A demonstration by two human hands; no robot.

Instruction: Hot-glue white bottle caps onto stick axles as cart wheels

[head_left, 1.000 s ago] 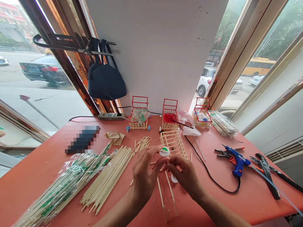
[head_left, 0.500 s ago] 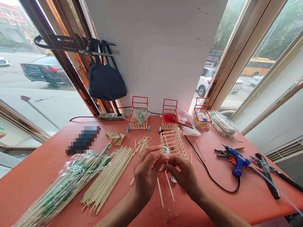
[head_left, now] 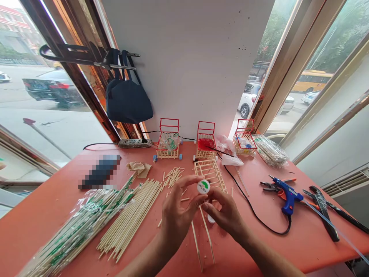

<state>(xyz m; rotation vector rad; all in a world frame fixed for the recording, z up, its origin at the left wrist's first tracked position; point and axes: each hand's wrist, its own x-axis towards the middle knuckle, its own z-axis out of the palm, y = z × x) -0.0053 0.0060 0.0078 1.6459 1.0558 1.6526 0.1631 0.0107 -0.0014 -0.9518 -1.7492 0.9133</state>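
— Where's the cap?
— Left hand [head_left: 175, 213] pinches the white cap [head_left: 203, 187] by its rim, keeping its face clear. Right hand [head_left: 227, 213] has its fingertips bunched just beneath; I cannot tell what they grip.
— Around them?
— Stick frame [head_left: 216, 177] just beyond on the worktop [head_left: 302, 242], glue gun [head_left: 288, 194] to the right.

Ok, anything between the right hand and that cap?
Nothing visible. The left hand pinches the cap at its fingertips; the right hand is just below it, with a clear gap between them.

Prob. craft workshop: glue gun [head_left: 288, 196], sticks [head_left: 132, 217].
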